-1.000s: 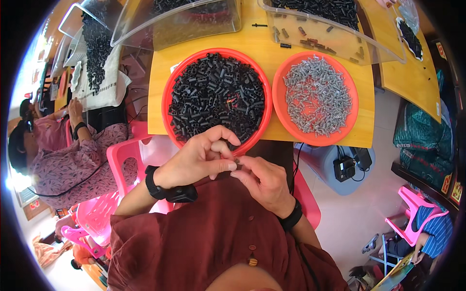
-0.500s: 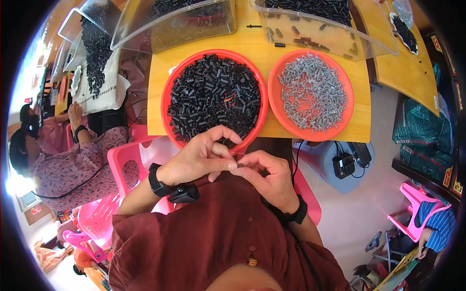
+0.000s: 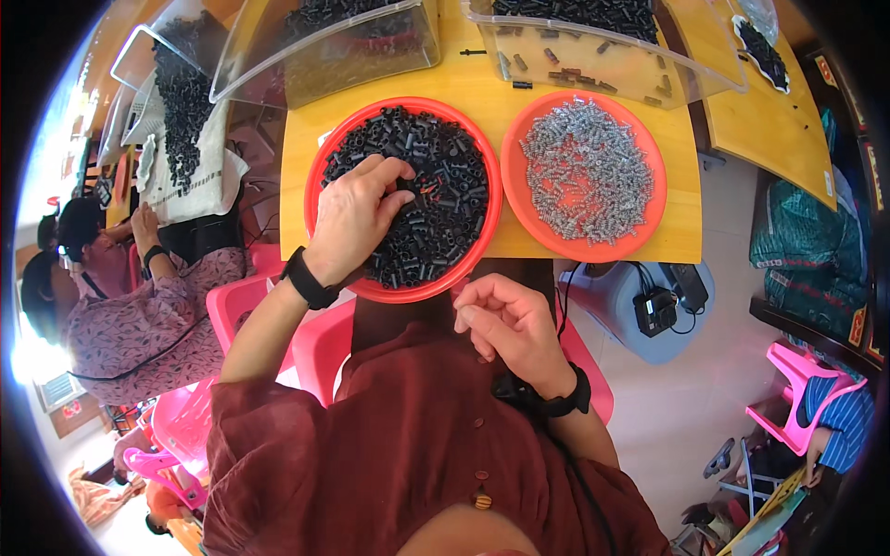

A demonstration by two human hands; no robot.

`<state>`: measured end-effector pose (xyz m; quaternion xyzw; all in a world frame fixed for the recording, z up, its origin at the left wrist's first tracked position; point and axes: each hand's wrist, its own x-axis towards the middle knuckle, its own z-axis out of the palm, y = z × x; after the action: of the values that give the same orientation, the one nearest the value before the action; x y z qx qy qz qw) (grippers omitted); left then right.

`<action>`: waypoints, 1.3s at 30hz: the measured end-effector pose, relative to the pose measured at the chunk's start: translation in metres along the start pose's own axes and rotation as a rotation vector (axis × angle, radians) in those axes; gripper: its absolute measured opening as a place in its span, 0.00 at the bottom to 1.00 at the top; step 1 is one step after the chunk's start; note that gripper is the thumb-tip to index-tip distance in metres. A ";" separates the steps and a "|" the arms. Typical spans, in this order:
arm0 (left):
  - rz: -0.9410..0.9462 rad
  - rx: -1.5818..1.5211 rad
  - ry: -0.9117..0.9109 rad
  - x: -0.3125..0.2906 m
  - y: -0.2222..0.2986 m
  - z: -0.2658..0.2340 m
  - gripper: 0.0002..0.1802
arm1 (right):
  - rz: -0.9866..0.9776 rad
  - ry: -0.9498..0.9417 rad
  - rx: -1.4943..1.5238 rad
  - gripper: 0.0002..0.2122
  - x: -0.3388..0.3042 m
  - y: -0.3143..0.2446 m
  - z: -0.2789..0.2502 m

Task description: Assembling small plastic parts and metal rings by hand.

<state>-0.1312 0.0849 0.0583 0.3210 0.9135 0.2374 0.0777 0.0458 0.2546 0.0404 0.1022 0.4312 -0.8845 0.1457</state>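
My left hand [image 3: 357, 215] hangs over a red round basin [image 3: 495, 199] heaped with small black plastic tubes [image 3: 436, 222]. Its thumb and forefinger are apart, with nothing visible between them. In front of my body, just off the table's near edge, my right hand [image 3: 510, 329] is curled, thumb against the bent fingers. Whatever it may hold is hidden. To the right of the basin, an orange-red plate [image 3: 584, 248] carries many small silvery metal springs [image 3: 589, 176].
Two clear plastic bins [image 3: 371, 60] [image 3: 593, 65] with black parts stand at the yellow table's [image 3: 686, 213] far side. A blue stool [image 3: 626, 324] bearing black devices [image 3: 656, 312] is at right. A pink chair [image 3: 320, 343] and a person [image 3: 158, 315] are at left.
My hands were together in front of my chest, fingertips meeting. The left has moved forward over the black tubes and its fingers have parted; the right has stayed near and shifted slightly right.
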 end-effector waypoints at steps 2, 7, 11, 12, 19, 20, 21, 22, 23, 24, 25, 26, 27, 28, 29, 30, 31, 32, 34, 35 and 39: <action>0.006 -0.006 -0.011 0.002 0.001 0.002 0.09 | 0.017 0.020 -0.011 0.04 -0.001 0.000 0.001; -0.035 0.000 -0.023 0.003 -0.002 0.000 0.10 | 0.019 -0.001 0.030 0.05 0.002 0.004 0.001; -0.006 -0.006 -0.031 0.003 0.001 -0.003 0.10 | 0.044 0.011 0.081 0.06 0.002 -0.002 0.001; -0.037 -0.018 -0.039 0.004 0.002 -0.005 0.10 | 0.058 0.005 0.087 0.06 0.002 -0.003 0.000; -0.122 -0.367 0.049 -0.007 0.001 -0.017 0.05 | -0.305 0.600 -0.870 0.07 -0.002 -0.043 -0.013; -0.201 -0.512 -0.010 -0.011 0.002 -0.019 0.05 | -0.316 0.706 -1.002 0.07 -0.002 -0.053 -0.018; -0.235 -0.658 -0.030 -0.016 0.000 -0.018 0.05 | -0.288 0.741 -1.109 0.07 -0.001 -0.063 -0.023; -0.270 -0.803 -0.051 -0.021 -0.002 -0.017 0.06 | -0.260 0.775 -1.216 0.06 0.002 -0.073 -0.029; -0.308 -0.911 -0.060 -0.025 0.004 -0.020 0.07 | -0.219 0.784 -1.313 0.06 0.004 -0.083 -0.034; -0.321 -1.003 -0.068 -0.029 0.007 -0.022 0.07 | -0.240 0.766 -1.405 0.05 0.008 -0.089 -0.038; -0.335 -1.093 -0.075 -0.034 0.010 -0.023 0.07 | -0.263 0.745 -1.497 0.05 0.013 -0.095 -0.040; -0.356 -1.121 -0.095 -0.038 0.012 -0.025 0.07 | -0.280 0.720 -1.597 0.04 0.019 -0.096 -0.046; -0.356 -1.207 -0.118 -0.035 0.013 -0.022 0.07 | -0.263 0.734 -1.605 0.04 0.026 -0.098 -0.052; -0.357 -1.292 -0.141 -0.032 0.014 -0.019 0.06 | -0.300 0.709 -1.677 0.04 0.032 -0.098 -0.058; -0.352 -1.328 -0.137 -0.036 0.016 -0.017 0.06 | -0.359 0.667 -1.745 0.04 0.038 -0.099 -0.060; -0.350 -1.331 -0.133 -0.039 0.017 -0.016 0.06 | -0.362 0.665 -1.750 0.04 0.042 -0.100 -0.060; -0.333 -1.374 -0.131 -0.040 0.018 -0.014 0.07 | -0.351 0.618 -1.781 0.03 0.046 -0.101 -0.061; -0.318 -1.416 -0.128 -0.043 0.018 -0.013 0.07 | -0.340 0.567 -1.811 0.03 0.050 -0.101 -0.061; -0.312 -1.451 -0.132 -0.045 0.016 -0.010 0.07 | -0.278 0.548 -1.865 0.02 0.056 -0.099 -0.064; -0.324 -1.475 -0.130 -0.046 0.014 -0.008 0.07 | -0.216 0.526 -1.913 0.02 0.059 -0.099 -0.065; -0.362 -1.515 -0.124 -0.050 0.010 -0.008 0.07 | -0.198 0.498 -1.955 0.02 0.065 -0.095 -0.069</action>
<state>-0.0886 0.0575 0.0695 0.0391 0.5347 0.7615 0.3643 -0.0441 0.3539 0.0484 0.0834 0.9909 -0.1056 -0.0027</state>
